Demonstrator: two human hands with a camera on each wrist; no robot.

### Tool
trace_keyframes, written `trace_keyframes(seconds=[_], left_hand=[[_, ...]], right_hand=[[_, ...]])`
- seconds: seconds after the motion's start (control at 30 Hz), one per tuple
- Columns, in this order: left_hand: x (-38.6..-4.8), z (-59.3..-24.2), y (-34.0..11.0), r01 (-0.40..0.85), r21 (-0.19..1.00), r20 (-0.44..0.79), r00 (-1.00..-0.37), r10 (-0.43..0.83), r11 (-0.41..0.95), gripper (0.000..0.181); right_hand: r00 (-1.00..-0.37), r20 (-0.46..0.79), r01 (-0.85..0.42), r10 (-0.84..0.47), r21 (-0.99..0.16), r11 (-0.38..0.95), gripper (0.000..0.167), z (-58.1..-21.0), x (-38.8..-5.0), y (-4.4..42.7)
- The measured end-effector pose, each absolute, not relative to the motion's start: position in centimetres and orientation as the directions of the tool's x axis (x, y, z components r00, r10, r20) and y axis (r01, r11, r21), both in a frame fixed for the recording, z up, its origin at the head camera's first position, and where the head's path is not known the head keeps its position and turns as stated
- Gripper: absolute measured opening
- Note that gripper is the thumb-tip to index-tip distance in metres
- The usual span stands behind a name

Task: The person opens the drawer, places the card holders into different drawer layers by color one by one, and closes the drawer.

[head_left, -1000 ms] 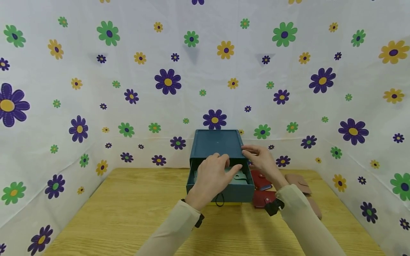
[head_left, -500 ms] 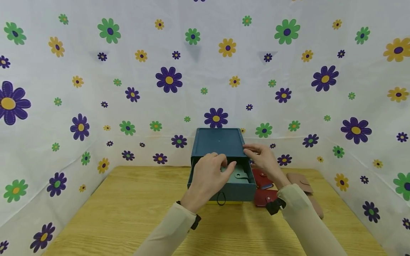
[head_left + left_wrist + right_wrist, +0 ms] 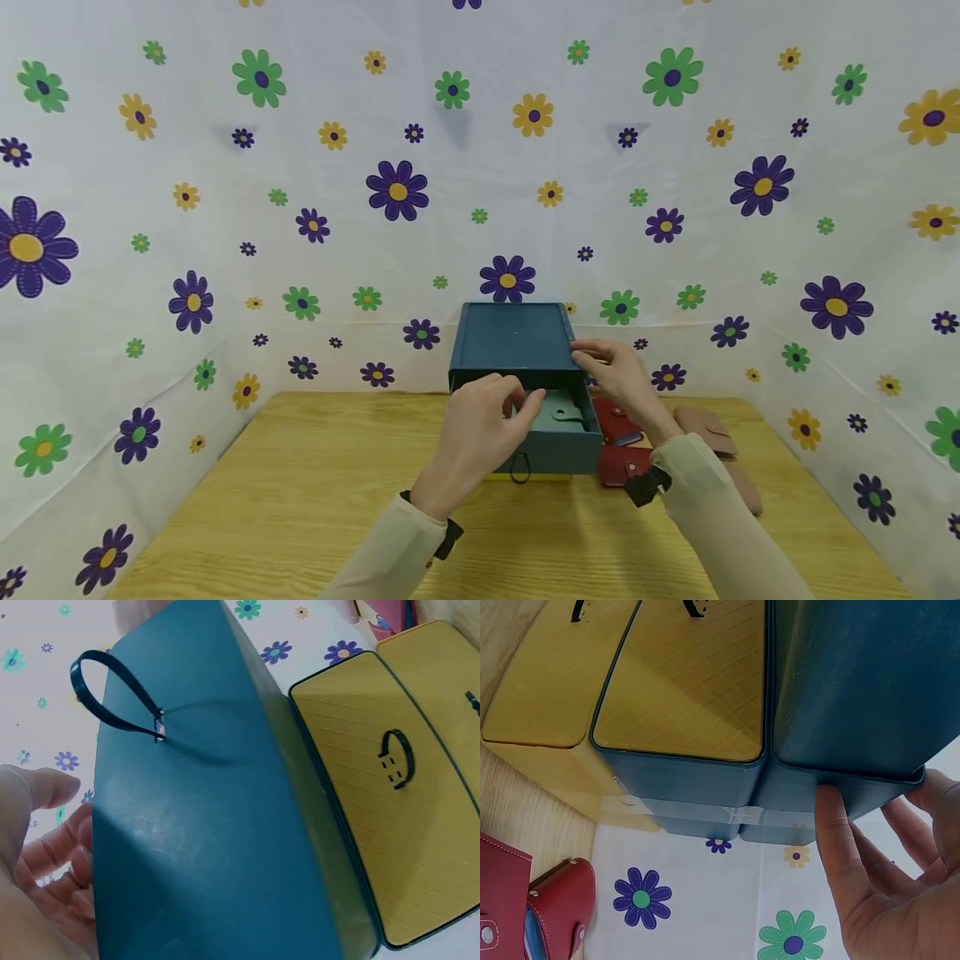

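Note:
A blue drawer cabinet [image 3: 513, 337] stands at the back of the table with its top drawer [image 3: 555, 452] pulled out. Inside the drawer lies a pale green snap wallet [image 3: 557, 408], partly hidden by my left hand [image 3: 474, 437]. That hand hovers over the drawer's left front with relaxed, bent fingers and nothing visible in them. In the left wrist view its fingers [image 3: 56, 851] are close to the drawer's upper edge; contact is unclear. My right hand [image 3: 618, 379] rests on the cabinet's upper right edge, and an extended finger [image 3: 838, 840] touches its side.
Yellow-fronted lower drawers [image 3: 360, 802] sit beneath the blue one, all pushed in. Right of the cabinet lie red wallets [image 3: 621, 465] and brown wallets [image 3: 705, 429]. Clear tape [image 3: 754, 816] runs along the cabinet's side. A flowered cloth [image 3: 300, 167] hangs behind the wooden table [image 3: 300, 483].
My left hand has drawn back slightly to the left and toward me, showing more of the green wallet. The right hand has stayed at the cabinet's edge.

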State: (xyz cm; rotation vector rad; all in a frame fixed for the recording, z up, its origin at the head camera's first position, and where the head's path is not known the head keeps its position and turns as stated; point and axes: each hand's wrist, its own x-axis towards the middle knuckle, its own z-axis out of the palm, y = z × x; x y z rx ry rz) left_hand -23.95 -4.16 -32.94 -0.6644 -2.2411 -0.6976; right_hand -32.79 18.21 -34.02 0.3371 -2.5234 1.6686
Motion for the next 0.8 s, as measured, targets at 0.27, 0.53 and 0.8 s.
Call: trace_keyframes(seconds=[0.27,0.53,0.8], left_hand=[[-23.7,-33.6,-4.7,0.671,0.276,0.761,-0.590,0.270,0.688,0.024],[-23.5,-33.6,-5.0,0.678,0.250,0.778,-0.565,0.273,0.692,0.025],[-23.0,-33.7,-5.4,0.699,0.225,0.799,-0.532,0.282,0.679,0.019]], right_hand=[[-0.971,0.202,-0.237,-0.129,-0.896,0.375,0.040,-34.1,-32.8,18.1],[-0.972,0.195,-0.229,-0.129,-0.899,0.373,0.040,-34.1,-32.8,18.2],[-0.973,0.192,-0.225,-0.125,-0.899,0.375,0.040,-34.1,-32.8,18.1]])
